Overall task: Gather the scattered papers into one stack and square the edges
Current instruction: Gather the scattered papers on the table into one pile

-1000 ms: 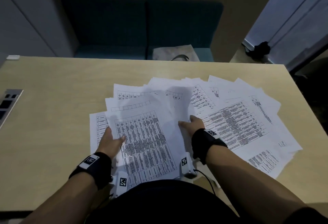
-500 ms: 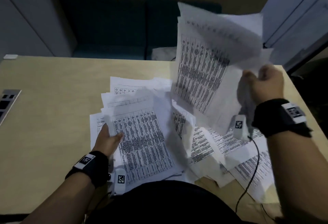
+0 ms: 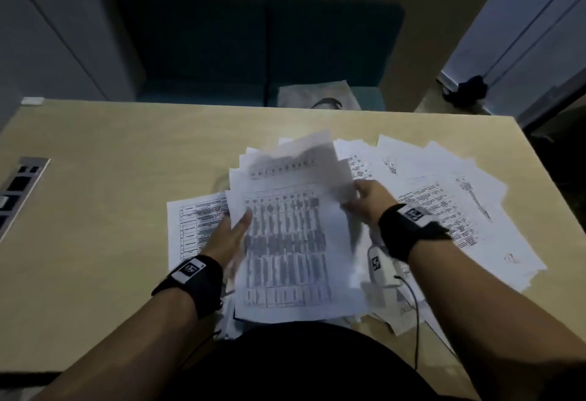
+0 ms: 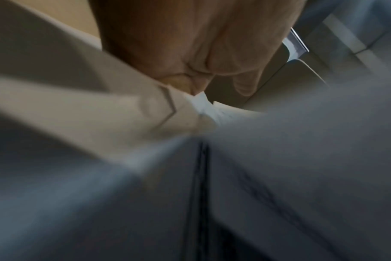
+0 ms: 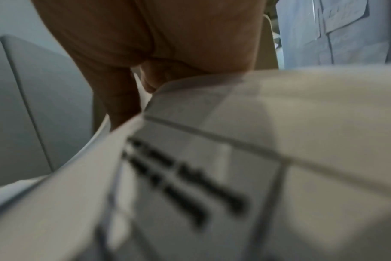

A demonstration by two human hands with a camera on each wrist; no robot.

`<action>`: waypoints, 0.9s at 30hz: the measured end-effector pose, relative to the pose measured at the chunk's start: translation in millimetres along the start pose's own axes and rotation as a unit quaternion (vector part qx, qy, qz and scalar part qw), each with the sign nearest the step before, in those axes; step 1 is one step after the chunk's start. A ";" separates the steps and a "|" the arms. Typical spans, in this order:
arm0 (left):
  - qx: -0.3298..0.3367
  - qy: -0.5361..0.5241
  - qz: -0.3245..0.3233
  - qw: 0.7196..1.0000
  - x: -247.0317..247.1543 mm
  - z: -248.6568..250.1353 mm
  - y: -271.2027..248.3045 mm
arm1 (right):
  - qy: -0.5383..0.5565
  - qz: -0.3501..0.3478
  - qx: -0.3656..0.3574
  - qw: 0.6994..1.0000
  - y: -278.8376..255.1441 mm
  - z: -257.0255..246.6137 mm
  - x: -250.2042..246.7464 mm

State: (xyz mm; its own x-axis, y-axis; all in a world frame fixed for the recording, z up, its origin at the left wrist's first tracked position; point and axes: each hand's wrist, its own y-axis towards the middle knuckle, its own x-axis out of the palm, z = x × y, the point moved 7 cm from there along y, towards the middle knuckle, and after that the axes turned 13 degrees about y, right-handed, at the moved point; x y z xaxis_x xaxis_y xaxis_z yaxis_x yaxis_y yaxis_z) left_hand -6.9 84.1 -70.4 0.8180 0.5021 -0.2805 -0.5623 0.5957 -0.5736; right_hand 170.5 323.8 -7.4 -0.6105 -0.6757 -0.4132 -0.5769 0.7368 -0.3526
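A bundle of printed sheets sits between both hands above the near edge of the wooden table, its print blurred. The left hand meets the bundle's left edge with thumb laid on top and fingers underneath; whether it pinches or merely supports cannot be told. The right hand grips the upper right edge, fingers curled around the paper; the right wrist view confirms fingers folded against a sheet's edge. More sheets lie fanned and overlapping on the table to the right, unaligned. One further sheet lies flat beneath the left hand. A teal sofa stands beyond the far table edge. The left wrist view is too blurred to assess.
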 end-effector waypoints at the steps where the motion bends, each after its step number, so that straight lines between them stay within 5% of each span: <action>1: -0.003 0.021 0.003 1.000 1.7 -4.1 2.7 | -0.011 -0.013 0.006 1.000 2.8 4.1 9.0; 4: -0.006 0.116 0.069 0.991 -6.2 -14.7 9.8 | -0.030 -0.009 0.050 0.998 5.9 19.1 15.7; 8: -0.017 0.100 0.103 0.990 -16.0 -20.2 10.6 | -0.071 0.032 0.121 0.990 -8.2 52.5 8.3; 22: -0.032 0.029 0.053 0.998 -1.1 -19.8 9.9 | 0.056 0.273 0.188 0.942 -45.0 81.0 -1.1; 27: -0.007 0.057 0.032 0.998 10.3 -9.5 4.1 | 0.080 0.210 0.182 0.957 -52.9 85.3 10.7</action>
State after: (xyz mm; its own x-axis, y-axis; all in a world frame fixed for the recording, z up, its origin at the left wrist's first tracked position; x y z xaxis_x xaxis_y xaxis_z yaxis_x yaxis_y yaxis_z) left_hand 0.4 85.7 -83.0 0.7889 0.4645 -0.4024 -0.6134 0.5547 -0.5622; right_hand 240.7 279.5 -64.7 -0.8395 -0.2920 -0.4582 -0.0531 0.8834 -0.4657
